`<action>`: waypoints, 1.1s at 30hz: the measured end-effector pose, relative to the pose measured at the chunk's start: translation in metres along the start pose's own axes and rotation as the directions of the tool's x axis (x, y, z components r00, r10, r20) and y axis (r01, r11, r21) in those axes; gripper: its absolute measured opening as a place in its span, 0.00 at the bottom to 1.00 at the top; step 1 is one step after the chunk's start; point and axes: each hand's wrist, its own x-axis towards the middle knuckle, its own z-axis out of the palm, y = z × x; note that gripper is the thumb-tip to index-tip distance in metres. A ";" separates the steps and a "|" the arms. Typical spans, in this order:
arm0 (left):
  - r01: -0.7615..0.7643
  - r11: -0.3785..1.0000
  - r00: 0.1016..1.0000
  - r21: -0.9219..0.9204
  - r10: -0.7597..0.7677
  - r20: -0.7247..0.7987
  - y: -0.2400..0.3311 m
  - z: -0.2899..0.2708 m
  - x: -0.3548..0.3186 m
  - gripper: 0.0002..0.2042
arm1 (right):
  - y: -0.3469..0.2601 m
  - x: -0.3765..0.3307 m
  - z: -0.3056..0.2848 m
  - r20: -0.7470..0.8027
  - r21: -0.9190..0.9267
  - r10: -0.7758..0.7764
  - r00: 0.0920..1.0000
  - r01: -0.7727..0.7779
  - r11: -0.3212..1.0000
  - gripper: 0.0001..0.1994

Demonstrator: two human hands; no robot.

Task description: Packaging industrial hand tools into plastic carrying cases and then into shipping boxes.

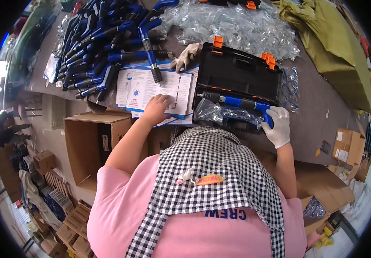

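Observation:
My bare left hand (156, 110) rests at the lower edge of a stack of printed leaflets (151, 91), its fingers apart on the paper. My right hand (277, 125), in a white glove, is closed round the blue angled handle of a blue-and-black gun-shaped tool (233, 101). This tool lies lengthwise across an open black carrying case (233, 73) with orange latches. Below it in the case sit clear plastic bags of parts (209, 111). An empty light glove (186, 57) lies between leaflets and case. Another such tool (149, 50) stretches over the top of the leaflets.
Many similar tools are piled (95, 51) at the far left of the grey table (310, 116). Clear plastic bags (237, 26) are heaped at the back. An olive-yellow sack (327, 51) stands far right. Open cardboard boxes (82, 150) are below the table's near edge.

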 end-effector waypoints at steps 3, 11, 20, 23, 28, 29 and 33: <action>-0.017 0.999 0.999 -0.045 0.019 0.033 -0.012 0.007 -0.004 0.31 | -0.006 0.002 -0.003 -0.036 0.020 0.001 0.999 -0.001 1.000 0.19; -0.026 0.997 0.999 -0.066 0.024 -0.025 0.014 -0.002 -0.002 0.37 | -0.016 0.017 -0.001 -0.070 0.060 -0.044 0.997 0.048 0.997 0.18; -0.077 0.994 0.995 -0.074 0.071 -0.073 0.006 0.016 -0.003 0.32 | -0.016 0.024 -0.004 -0.007 0.092 -0.076 0.997 0.076 0.993 0.16; -0.075 0.993 0.995 -0.095 0.068 -0.070 0.006 0.014 -0.004 0.29 | -0.018 0.026 -0.005 0.009 0.095 -0.079 0.997 0.078 0.992 0.15; -0.084 0.990 0.992 -0.117 0.072 -0.103 0.004 0.016 -0.008 0.26 | -0.024 0.031 -0.002 -0.002 0.136 -0.099 0.995 0.099 0.986 0.14; -0.086 0.989 0.992 -0.117 0.075 -0.101 0.006 0.014 -0.008 0.26 | -0.024 0.031 -0.002 -0.002 0.135 -0.097 0.995 0.096 0.986 0.14; -0.077 0.989 0.986 -0.124 0.057 -0.155 -0.001 0.022 -0.009 0.14 | -0.028 0.034 -0.004 -0.004 0.138 -0.110 0.994 0.110 0.984 0.13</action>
